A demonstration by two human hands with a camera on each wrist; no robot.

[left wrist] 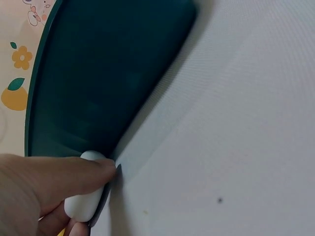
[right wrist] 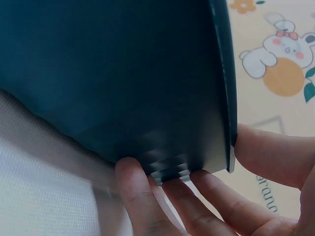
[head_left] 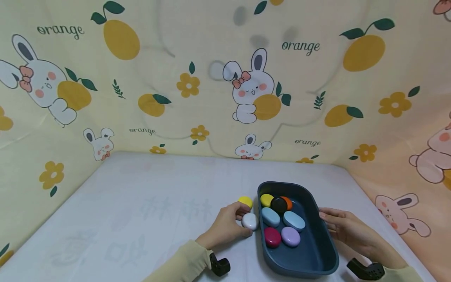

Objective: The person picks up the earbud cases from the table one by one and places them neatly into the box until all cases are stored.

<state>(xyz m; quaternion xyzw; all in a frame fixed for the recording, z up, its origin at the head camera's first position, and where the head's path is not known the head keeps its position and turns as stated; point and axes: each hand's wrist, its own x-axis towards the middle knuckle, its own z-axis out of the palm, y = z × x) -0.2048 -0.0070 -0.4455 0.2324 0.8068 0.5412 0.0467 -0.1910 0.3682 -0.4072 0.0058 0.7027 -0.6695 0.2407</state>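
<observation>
My left hand (head_left: 226,226) pinches a smooth, round white disc (head_left: 249,221) between thumb and fingers, close against the left wall of a dark blue rounded tray (head_left: 315,250). In the left wrist view this white disc (left wrist: 84,204) shows edge-on beside the tray's outer wall (left wrist: 113,73). Behind the fingers, a yellow disc (head_left: 245,201) lies on the table. My right hand (head_left: 356,233) holds the tray's right side. The right wrist view has the thumb at its rim and the fingers (right wrist: 197,211) against the outer wall.
Inside the tray lie a yellow disc (head_left: 266,200), a black one (head_left: 278,205) partly over an orange one (head_left: 288,203), two pale blue ovals (head_left: 294,221), a crimson disc (head_left: 272,237) and a lilac disc (head_left: 290,236). A printed cloth (head_left: 211,47) stands around the white table (head_left: 141,203).
</observation>
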